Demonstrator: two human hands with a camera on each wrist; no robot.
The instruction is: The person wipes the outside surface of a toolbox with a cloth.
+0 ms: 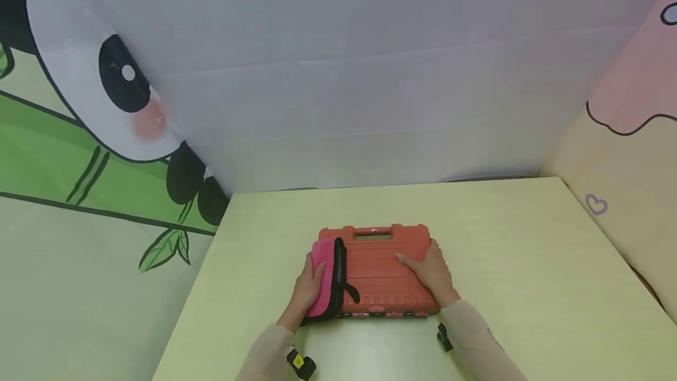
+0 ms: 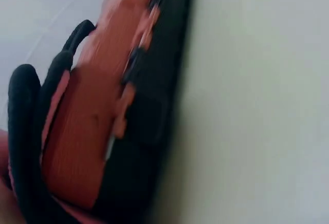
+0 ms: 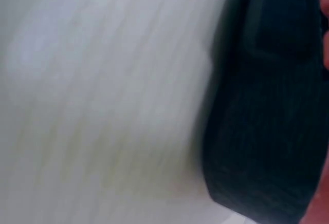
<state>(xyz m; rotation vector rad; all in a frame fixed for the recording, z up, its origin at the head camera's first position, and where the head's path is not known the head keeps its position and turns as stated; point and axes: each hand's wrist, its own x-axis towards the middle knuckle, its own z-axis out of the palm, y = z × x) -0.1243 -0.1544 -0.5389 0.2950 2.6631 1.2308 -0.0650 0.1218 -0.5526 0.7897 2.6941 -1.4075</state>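
A red plastic tool case (image 1: 375, 269) with a moulded carry handle at its far side lies flat on the table. Its black lower half (image 3: 267, 111) fills the right part of the right wrist view. Over its left end sits a pink zippered pouch (image 1: 324, 269) with black edging and a black strap. My left hand (image 1: 308, 288) grips this pouch from its left side, thumb on the pink top. On the case's right side, my right hand (image 1: 435, 272) holds the edge, thumb spread across the lid. In the left wrist view, the pouch's black edging (image 2: 25, 131) overlaps the case.
The pale yellow table (image 1: 529, 263) extends on both sides of the case. Behind it hangs a light cloth backdrop (image 1: 370, 104), with printed cartoon figures at left and right. Each forearm wears a small black wrist device (image 1: 302, 364).
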